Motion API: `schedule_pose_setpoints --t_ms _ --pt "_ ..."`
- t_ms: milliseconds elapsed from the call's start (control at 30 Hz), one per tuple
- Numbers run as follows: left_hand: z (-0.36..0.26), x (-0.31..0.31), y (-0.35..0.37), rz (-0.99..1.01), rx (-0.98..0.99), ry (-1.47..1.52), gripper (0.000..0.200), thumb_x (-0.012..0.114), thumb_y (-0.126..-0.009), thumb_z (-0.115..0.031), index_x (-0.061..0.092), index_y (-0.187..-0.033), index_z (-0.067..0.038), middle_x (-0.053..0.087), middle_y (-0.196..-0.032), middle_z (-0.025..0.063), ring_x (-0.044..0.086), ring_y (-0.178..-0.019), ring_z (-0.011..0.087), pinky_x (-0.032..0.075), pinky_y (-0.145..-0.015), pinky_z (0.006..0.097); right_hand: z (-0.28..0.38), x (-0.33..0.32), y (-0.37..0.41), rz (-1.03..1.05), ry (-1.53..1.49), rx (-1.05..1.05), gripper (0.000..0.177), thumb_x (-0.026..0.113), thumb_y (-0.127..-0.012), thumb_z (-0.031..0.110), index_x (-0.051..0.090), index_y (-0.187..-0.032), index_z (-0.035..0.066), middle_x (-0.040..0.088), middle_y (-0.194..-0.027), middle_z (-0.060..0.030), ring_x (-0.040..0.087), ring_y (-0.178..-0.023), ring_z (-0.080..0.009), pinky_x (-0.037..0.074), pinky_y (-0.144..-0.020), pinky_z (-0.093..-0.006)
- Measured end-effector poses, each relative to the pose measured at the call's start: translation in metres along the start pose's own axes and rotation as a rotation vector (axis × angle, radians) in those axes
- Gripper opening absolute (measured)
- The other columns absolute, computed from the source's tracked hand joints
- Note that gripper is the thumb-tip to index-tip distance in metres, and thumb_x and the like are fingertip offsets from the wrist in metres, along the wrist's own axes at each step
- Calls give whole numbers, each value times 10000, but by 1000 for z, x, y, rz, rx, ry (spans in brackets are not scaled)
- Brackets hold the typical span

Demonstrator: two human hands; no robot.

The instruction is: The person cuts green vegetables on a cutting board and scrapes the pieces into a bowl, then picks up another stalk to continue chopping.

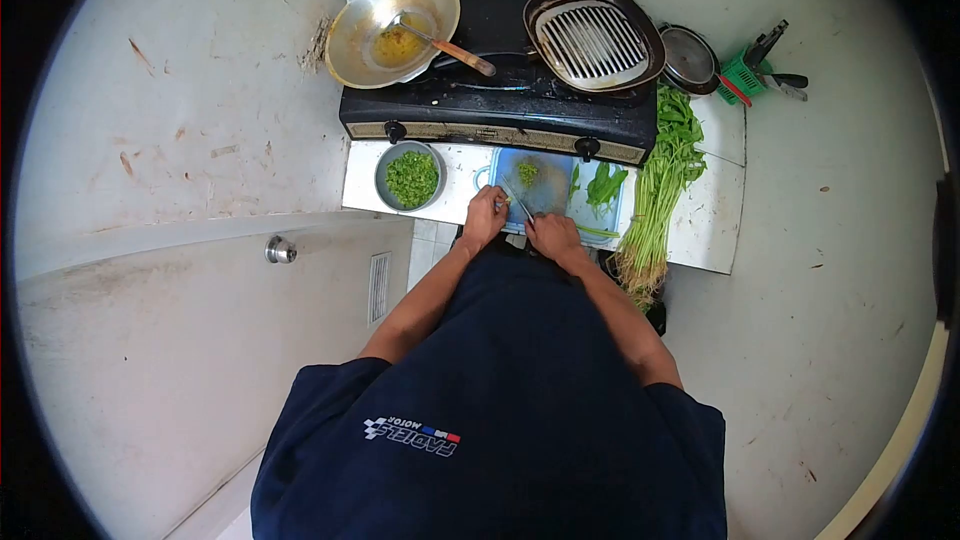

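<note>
Right hand grips a slim metal knife at the six-o'clock edge of a blue rectangular board; left hand curled, contents indeterminable; white surface extends toward nine o'clock.

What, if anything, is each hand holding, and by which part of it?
The right hand holds a knife by its handle end. The left hand is close by; whether it pinches anything cannot be told.

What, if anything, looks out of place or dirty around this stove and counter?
The green bunch stands out: its roots reach past the front edge of the counter instead of lying fully on it. Brown marks also spot the walls, perhaps dirt.
</note>
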State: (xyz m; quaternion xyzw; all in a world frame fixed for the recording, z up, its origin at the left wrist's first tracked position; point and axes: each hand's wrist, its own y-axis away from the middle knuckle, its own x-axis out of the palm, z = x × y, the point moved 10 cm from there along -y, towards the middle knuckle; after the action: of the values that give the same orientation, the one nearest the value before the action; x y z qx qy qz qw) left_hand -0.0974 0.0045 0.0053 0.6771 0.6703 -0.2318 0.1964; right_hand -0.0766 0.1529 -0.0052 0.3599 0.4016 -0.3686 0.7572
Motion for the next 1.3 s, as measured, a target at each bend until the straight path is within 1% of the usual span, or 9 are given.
schedule_pose_setpoints --t_ms 367,467,567,667,767,967,1067,1167,1300 --pt "2 -3 1 6 -27 17 82 684 -835 29 665 -911 5 640 -873 157 706 -769 287 577 -644 362 7 3 2 56 -4 -10 405 548 -1007 357 731 -894 14 732 -819 -224 734 -763 -384 576 -706 -500" --pt "10 0 1 39 -55 -7 82 697 -841 -12 684 -919 8 667 -870 165 708 -746 279 568 -677 368 9 4 -1 34 -1 -12 404 547 -1007 357 726 -878 19 732 -811 -214 738 -772 -372 575 -712 -492" --pt "2 -4 1 15 -44 -21 76 706 -839 -20 684 -908 1 659 -849 157 704 -730 274 567 -666 365 12 7 -8 -94 -14 -66 394 568 -991 339 711 -842 3 709 -742 -233 714 -691 -404 569 -662 -501" --pt "-1 -6 0 14 -44 -50 63 711 -854 -22 673 -892 11 655 -834 153 721 -713 251 565 -645 353 10 7 -7 -63 11 -18 396 559 -1002 361 712 -862 23 733 -798 -192 735 -746 -360 575 -700 -477" --pt "16 0 4 24 -118 60 73 718 -875 -27 664 -876 21 650 -816 145 739 -702 225 560 -620 338 10 1 3 -12 18 -21 389 561 -1001 360 716 -867 29 732 -793 -193 734 -744 -360 575 -700 -477" --pt "19 3 5 19 -127 125 64 692 -881 27 650 -834 36 625 -834 153 730 -688 234 580 -619 339 12 0 4 17 10 -5 385 560 -1000 345 730 -856 30 734 -795 -191 736 -751 -359 577 -709 -475" --pt "1 -4 3 23 -79 45 56 689 -888 26 650 -849 38 622 -834 152 736 -694 236 585 -625 337 10 10 -5 -10 0 -23 391 562 -998 346 736 -854 27 735 -796 -187 737 -759 -359 578 -717 -476" --pt "4 -3 5 37 -114 88 41 680 -891 31 650 -865 41 626 -839 152 739 -699 236 589 -633 334 8 8 -2 -90 -1 -34 406 575 -992 365 717 -838 17 718 -760 -214 720 -700 -381 572 -655 -480" --pt "8 -2 6 17 -115 115 32 665 -888 50 650 -864 36 632 -844 145 742 -694 228 581 -623 325 5 7 8 -20 -12 -4 397 564 -997 352 732 -865 17 728 -799 -206 727 -732 -376 574 -684 -482"
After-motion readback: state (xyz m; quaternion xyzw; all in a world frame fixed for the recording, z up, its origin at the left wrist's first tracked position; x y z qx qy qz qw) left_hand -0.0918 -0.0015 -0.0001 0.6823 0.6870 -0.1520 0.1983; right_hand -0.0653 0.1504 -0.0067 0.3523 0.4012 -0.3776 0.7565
